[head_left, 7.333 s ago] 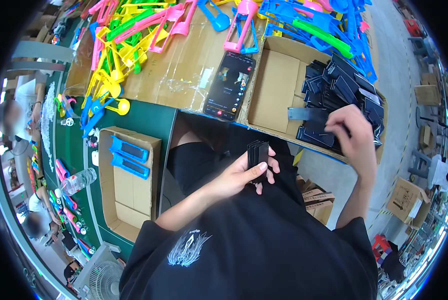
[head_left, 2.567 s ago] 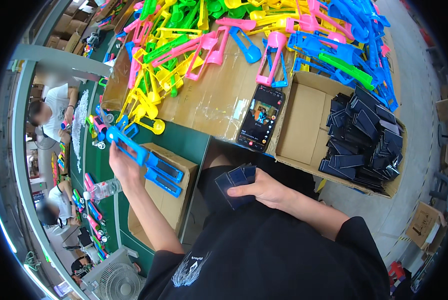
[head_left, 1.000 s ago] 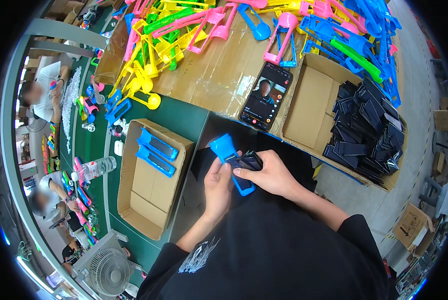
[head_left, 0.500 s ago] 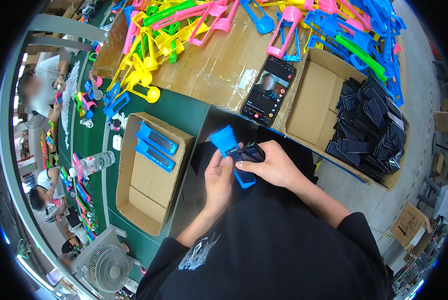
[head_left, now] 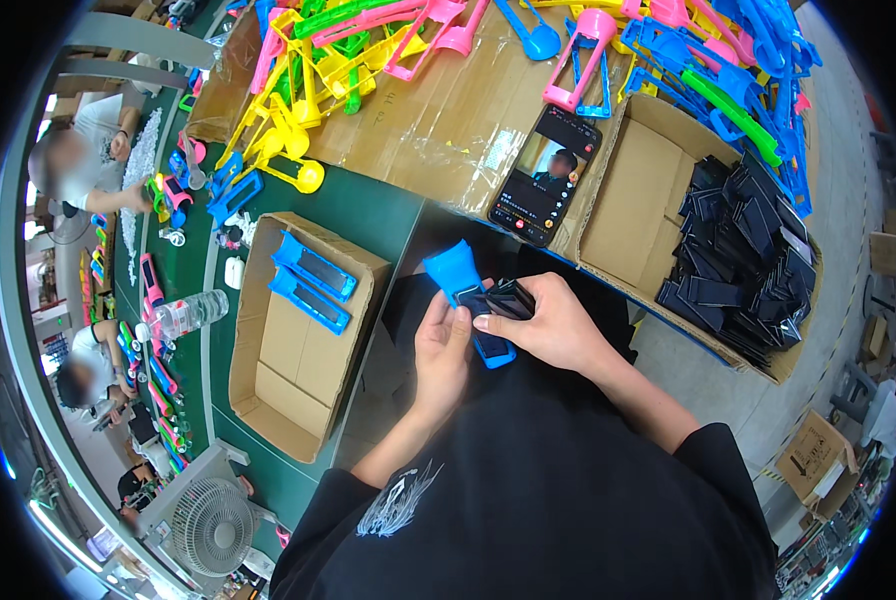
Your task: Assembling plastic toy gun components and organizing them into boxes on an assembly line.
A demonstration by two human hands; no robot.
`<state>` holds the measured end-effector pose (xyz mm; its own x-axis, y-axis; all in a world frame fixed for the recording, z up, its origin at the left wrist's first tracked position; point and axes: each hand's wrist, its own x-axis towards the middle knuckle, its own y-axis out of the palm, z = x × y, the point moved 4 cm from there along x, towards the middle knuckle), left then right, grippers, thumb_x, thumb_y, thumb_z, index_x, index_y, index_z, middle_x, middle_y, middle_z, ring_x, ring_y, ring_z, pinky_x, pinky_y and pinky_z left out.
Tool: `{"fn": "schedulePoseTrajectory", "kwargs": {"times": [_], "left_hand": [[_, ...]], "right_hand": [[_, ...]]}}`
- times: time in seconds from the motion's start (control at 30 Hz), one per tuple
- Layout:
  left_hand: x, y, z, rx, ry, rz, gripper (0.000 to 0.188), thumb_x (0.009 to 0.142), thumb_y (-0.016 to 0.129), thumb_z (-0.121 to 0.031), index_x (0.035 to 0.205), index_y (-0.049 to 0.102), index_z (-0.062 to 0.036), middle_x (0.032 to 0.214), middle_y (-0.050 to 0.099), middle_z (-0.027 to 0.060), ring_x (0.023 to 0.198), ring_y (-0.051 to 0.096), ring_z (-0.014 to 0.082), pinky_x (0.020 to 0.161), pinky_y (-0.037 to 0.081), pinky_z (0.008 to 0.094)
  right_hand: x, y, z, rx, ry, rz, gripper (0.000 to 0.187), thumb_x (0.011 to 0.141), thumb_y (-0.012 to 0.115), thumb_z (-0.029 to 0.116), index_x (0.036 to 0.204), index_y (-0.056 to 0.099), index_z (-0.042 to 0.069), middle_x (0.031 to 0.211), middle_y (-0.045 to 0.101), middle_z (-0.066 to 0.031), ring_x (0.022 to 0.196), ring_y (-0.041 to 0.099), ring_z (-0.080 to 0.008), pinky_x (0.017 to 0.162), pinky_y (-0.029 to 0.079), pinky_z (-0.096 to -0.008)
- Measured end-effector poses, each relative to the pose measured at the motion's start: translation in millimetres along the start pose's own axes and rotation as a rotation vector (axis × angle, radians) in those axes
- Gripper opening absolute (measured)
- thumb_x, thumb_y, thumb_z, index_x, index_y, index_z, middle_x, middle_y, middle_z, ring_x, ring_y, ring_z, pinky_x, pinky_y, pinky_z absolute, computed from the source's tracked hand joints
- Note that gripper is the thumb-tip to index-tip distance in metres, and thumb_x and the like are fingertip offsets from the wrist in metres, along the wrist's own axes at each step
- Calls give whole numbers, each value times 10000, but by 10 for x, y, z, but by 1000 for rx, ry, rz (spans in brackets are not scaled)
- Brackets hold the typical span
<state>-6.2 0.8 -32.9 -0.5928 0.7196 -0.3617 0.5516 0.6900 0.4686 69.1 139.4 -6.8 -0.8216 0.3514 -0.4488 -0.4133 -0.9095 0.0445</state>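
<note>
My left hand [head_left: 442,345] is closed round a blue plastic frame [head_left: 452,273] with a flared, cup-like end pointing up and away from me. A dark flat panel [head_left: 492,344] lies in the frame's long slot. My right hand [head_left: 558,325] grips a few thin black panels [head_left: 509,297] and rests its thumb on the frame's face. Left of my hands stands an open cardboard box [head_left: 280,385], in which two blue frames [head_left: 315,266] with dark panels lie side by side. Fingers partly cover the middle of the held frame.
On the right, a cardboard tray [head_left: 626,195] holds a heap of black panels [head_left: 743,260]. A lit phone [head_left: 545,178] leans beside it. Yellow frames [head_left: 286,130] and other coloured ones are piled at the back. A water bottle [head_left: 190,314] and a fan [head_left: 211,527] stand left; people work beyond.
Both hands keep nearly the same grip on the blue frame and black panels. The phone's picture has changed. A person at the far left has reached an arm toward the green table.
</note>
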Motion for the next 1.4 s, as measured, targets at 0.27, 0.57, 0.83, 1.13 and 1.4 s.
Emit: {"fn": "schedulePoseTrajectory", "kwargs": {"times": [0.27,0.57,0.83,1.13,1.4], "left_hand": [[-22,-22,36,-51,10,8,452,1059,526,-157,1454,412,30,1418,558,182,1255,579,219,1081,454,369],[-47,-61,75,29,-14,25,444,1054,546,-164,1445,435,16,1379,587,140,1243,578,195,1074,446,349],[-82,-59,80,-96,-145,100,433,1062,531,-200,1434,449,7,1245,634,73,1171,591,153,1026,461,315],[-58,-16,-2,24,-65,53,399,1068,518,-175,1418,463,8,1239,645,80,1124,611,137,981,471,295],[-76,-117,120,-114,-255,38,310,1051,549,-173,1321,489,-31,1185,669,78,1095,641,150,1008,495,327]], "right_hand": [[14,-79,36,-215,23,142,309,786,791,223,822,678,-62,643,642,-121,587,567,-150,632,491,-345],[1,-53,14,-244,30,73,320,781,804,246,760,662,-39,616,616,-114,560,548,-171,615,484,-348],[-27,-21,-85,31,-131,-127,355,814,862,260,1003,677,23,796,635,19,736,563,-41,666,473,-247],[-4,25,-37,164,-139,-1,397,836,848,271,1101,673,32,899,680,2,809,582,-56,781,508,-252],[40,-23,-189,-53,-157,-87,507,809,851,327,1163,656,21,981,730,-99,899,676,-132,845,528,-309]]}}
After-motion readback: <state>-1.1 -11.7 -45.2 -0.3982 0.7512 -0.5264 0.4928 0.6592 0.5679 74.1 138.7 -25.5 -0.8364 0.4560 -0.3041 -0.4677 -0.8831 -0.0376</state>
